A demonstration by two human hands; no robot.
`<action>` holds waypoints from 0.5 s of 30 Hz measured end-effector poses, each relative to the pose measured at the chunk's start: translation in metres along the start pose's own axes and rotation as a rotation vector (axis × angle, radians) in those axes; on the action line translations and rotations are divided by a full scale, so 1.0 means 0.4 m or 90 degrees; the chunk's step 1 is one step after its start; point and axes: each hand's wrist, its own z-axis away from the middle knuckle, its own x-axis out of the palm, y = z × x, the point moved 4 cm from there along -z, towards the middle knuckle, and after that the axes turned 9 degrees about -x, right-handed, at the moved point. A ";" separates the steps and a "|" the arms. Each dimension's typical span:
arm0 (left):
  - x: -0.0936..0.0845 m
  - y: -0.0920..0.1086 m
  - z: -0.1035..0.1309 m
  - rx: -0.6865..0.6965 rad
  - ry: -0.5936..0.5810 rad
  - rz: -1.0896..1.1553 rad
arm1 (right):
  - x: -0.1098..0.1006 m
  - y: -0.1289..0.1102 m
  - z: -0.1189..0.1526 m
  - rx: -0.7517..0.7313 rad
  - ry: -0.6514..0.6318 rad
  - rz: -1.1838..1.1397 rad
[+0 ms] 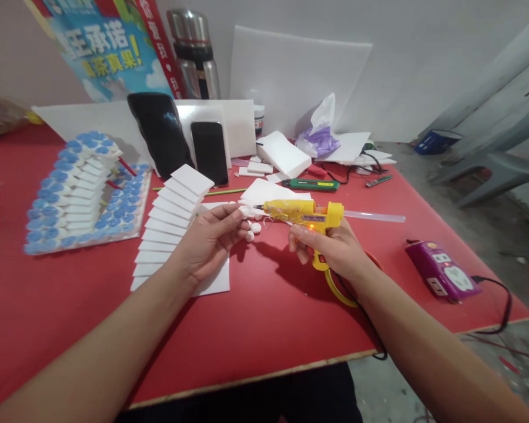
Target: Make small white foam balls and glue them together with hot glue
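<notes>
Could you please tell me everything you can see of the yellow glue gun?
The glue gun is bright yellow and looks plastic, with pale residue on its barrel, a dark label and a lit orange light. A translucent stick juts from its rear, and the grip has a red patch near its base. Held by the right hand above the red table, it lies roughly level. Its dark nozzle points left, at the small white pieces in the left hand; whether it touches them is unclear.

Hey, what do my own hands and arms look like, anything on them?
Your left hand and right hand have no gloves, and no rings show. Both forearms are uncovered, with no sleeve, watch or bracelet in sight. Some fingers are partly hidden.
</notes>
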 end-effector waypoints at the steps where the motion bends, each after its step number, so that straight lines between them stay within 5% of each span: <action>1: 0.000 0.000 0.000 0.002 0.002 0.006 | 0.000 0.000 -0.001 -0.006 0.000 0.000; 8: 0.008 -0.002 0.007 0.000 0.002 0.020 | -0.026 -0.035 0.005 -0.026 0.067 0.099; 15: 0.012 -0.005 0.007 0.007 -0.010 0.021 | -0.221 -0.004 0.091 0.130 0.211 0.314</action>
